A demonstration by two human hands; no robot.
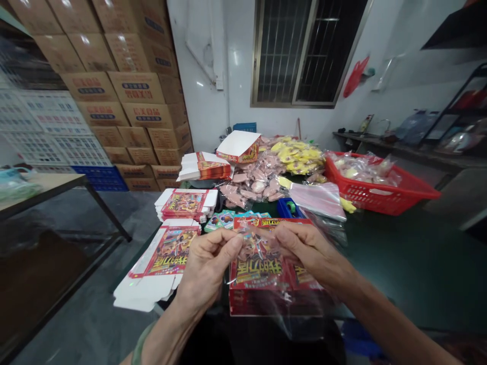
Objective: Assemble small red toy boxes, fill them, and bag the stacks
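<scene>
As the left hand (207, 271) and right hand (310, 253) each pinch a clear plastic bag (262, 241) near its upper edge, a red printed carton (262, 299) sits directly beneath them, showing through the film. Flat cardboard box blanks (163, 253) lie just left of the left hand, and a red plastic basket (380, 190) of packets stands well ahead to the right – beyond the work.

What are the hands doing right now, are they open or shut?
Left hand: closed, pinching the clear plastic bag.
Right hand: closed, pinching the same bag.
</scene>
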